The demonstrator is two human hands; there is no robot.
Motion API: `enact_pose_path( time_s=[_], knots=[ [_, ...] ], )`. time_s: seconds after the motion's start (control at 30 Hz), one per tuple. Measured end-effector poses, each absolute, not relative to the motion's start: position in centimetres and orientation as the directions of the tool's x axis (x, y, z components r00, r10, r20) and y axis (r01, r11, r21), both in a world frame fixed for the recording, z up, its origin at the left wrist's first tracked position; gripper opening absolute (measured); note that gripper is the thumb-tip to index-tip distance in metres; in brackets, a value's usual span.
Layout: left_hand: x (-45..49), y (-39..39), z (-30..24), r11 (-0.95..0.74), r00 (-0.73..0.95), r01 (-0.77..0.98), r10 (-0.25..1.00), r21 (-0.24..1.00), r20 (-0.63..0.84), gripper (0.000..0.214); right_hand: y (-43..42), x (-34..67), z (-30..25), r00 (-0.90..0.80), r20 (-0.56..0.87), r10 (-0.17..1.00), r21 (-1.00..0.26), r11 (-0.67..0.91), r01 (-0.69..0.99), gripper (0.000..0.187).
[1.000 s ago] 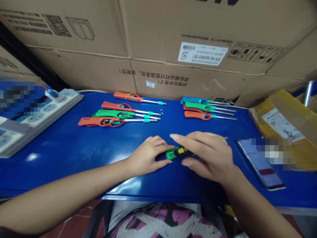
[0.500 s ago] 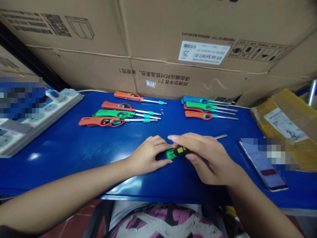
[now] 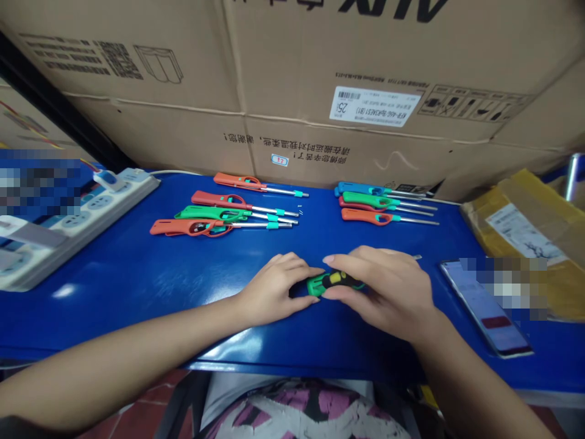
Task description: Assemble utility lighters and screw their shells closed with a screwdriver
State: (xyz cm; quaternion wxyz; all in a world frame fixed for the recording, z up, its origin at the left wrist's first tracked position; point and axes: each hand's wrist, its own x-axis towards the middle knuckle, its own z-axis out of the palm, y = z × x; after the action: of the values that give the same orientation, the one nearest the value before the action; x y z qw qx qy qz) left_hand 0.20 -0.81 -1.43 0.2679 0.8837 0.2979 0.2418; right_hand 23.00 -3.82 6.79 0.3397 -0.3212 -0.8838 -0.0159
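My left hand [image 3: 274,289] rests on the table with its thumb and index finger closed around the butt end of a green long-necked lighter [image 3: 315,285]. My right hand [image 3: 388,289] is closed over the same spot, gripping a black tool with a yellow patch [image 3: 338,277] that lies on or against the lighter's handle. The tool's kind and working end are hidden by my fingers. A small bit of a metal tip [image 3: 417,256] shows beyond my right hand. Ahead on the left lie several orange, red and green lighters [image 3: 196,227]; another group [image 3: 365,215] lies ahead on the right.
A smartphone [image 3: 487,311] lies right of my right hand, beside a yellow-taped parcel [image 3: 525,219]. A white power strip [image 3: 82,225] runs along the left. A large cardboard box [image 3: 292,79] walls off the back of the blue table [image 3: 159,292].
The view has tilted up slightly. My right hand has shifted a little over the lighter, its thumb and index finger now further round the black tool; the metal tip shows less. My left hand stays put.
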Motion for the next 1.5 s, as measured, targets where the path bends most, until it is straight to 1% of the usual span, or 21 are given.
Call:
enact_pose_path(
  time_s=[0.07, 0.17, 0.23, 0.33, 0.4, 0.43, 0.47, 0.53, 0.6, 0.63, 0.7, 0.77, 0.8, 0.9, 0.97, 1.07, 1.13, 1.2, 1.33, 1.4, 1.5],
  knots=[
    [0.24, -0.79, -1.36, -0.671, 0.703, 0.401, 0.662, 0.624, 0.261, 0.040, -3.85, 22.97, 6.69, -0.568, 0.618, 0.544, -0.151, 0.791, 0.593, 0.032],
    [0.27, -0.76, -1.30, -0.668, 0.698, 0.397, 0.665, 0.629, 0.266, 0.042, -3.85, 23.01, 6.77, -0.622, 0.551, 0.556, -0.291, 0.827, 0.482, 0.041],
    [0.29, -0.76, -1.32, -0.673, 0.696, 0.392, 0.663, 0.627, 0.276, 0.040, -3.86, 22.93, 6.82, -0.619, 0.559, 0.551, -0.349, 0.834, 0.427, 0.042],
    [0.33, -0.78, -1.38, -0.677, 0.693, 0.397, 0.664, 0.620, 0.281, 0.037, -3.93, 22.64, 6.78, -0.561, 0.638, 0.527, -0.243, 0.829, 0.503, 0.027],
    [0.35, -0.78, -1.40, -0.675, 0.695, 0.403, 0.665, 0.619, 0.272, 0.036, -3.96, 22.46, 6.79, -0.539, 0.666, 0.515, -0.147, 0.799, 0.583, 0.026],
    [0.36, -0.77, -1.40, -0.671, 0.696, 0.405, 0.666, 0.621, 0.267, 0.036, -3.96, 22.40, 6.83, -0.542, 0.658, 0.522, -0.134, 0.790, 0.598, 0.029],
    [0.37, -0.77, -1.40, -0.669, 0.696, 0.405, 0.668, 0.623, 0.263, 0.037, -3.95, 22.35, 6.87, -0.553, 0.638, 0.536, -0.154, 0.792, 0.591, 0.034],
    [0.38, -0.75, -1.41, -0.668, 0.695, 0.399, 0.667, 0.628, 0.268, 0.036, -3.93, 22.30, 6.90, -0.588, 0.571, 0.573, -0.263, 0.806, 0.530, 0.046],
    [0.39, -0.75, -1.46, -0.672, 0.693, 0.393, 0.665, 0.628, 0.277, 0.034, -3.91, 22.27, 6.76, -0.610, 0.542, 0.578, -0.335, 0.814, 0.474, 0.051],
    [0.39, -0.76, -1.49, -0.676, 0.691, 0.391, 0.664, 0.625, 0.286, 0.034, -3.90, 22.27, 6.63, -0.606, 0.552, 0.572, -0.326, 0.818, 0.475, 0.048],
    [0.40, -0.78, -1.56, -0.684, 0.687, 0.394, 0.663, 0.614, 0.297, 0.033, -3.91, 22.29, 6.39, -0.590, 0.593, 0.548, -0.229, 0.817, 0.529, 0.041],
    [0.39, -0.80, -1.57, -0.685, 0.686, 0.403, 0.665, 0.607, 0.295, 0.033, -3.93, 22.37, 6.35, -0.589, 0.608, 0.532, -0.141, 0.803, 0.580, 0.041],
    [0.39, -0.80, -1.54, -0.682, 0.687, 0.408, 0.667, 0.607, 0.289, 0.033, -3.95, 22.42, 6.43, -0.599, 0.599, 0.532, -0.135, 0.804, 0.579, 0.041],
    [0.39, -0.82, -1.38, -0.672, 0.691, 0.412, 0.670, 0.616, 0.269, 0.035, -4.00, 22.48, 6.88, -0.628, 0.548, 0.552, -0.241, 0.823, 0.514, 0.044],
    [0.42, -0.85, -1.28, -0.670, 0.694, 0.413, 0.670, 0.617, 0.263, 0.035, -3.98, 22.40, 7.02, -0.608, 0.563, 0.560, -0.270, 0.820, 0.505, 0.039],
    [0.48, -0.96, -1.22, -0.664, 0.687, 0.423, 0.679, 0.617, 0.259, 0.029, -3.89, 22.25, 6.85, -0.541, 0.610, 0.580, -0.207, 0.775, 0.598, 0.028],
    [0.51, -1.04, -1.22, -0.665, 0.689, 0.427, 0.678, 0.613, 0.256, 0.026, -3.85, 22.29, 6.73, -0.530, 0.613, 0.586, -0.170, 0.753, 0.635, 0.033],
    [0.51, -1.11, -1.21, -0.674, 0.691, 0.427, 0.674, 0.603, 0.263, 0.025, -3.87, 22.46, 6.76, -0.568, 0.584, 0.579, -0.204, 0.783, 0.588, 0.036],
    [0.57, -1.19, -1.11, -0.690, 0.690, 0.438, 0.669, 0.577, 0.275, 0.023, -4.04, 22.73, 7.02, -0.599, 0.580, 0.552, -0.374, 0.834, 0.406, 0.038],
    [0.68, -1.21, -1.05, -0.690, 0.694, 0.461, 0.672, 0.558, 0.259, 0.022, -4.14, 22.61, 7.05, -0.582, 0.619, 0.527, -0.363, 0.850, 0.382, 0.035],
    [0.90, -1.27, -0.98, -0.688, 0.694, 0.491, 0.680, 0.534, 0.237, 0.023, -4.27, 22.20, 6.95, -0.577, 0.639, 0.509, -0.281, 0.853, 0.440, 0.027]
  ],
)
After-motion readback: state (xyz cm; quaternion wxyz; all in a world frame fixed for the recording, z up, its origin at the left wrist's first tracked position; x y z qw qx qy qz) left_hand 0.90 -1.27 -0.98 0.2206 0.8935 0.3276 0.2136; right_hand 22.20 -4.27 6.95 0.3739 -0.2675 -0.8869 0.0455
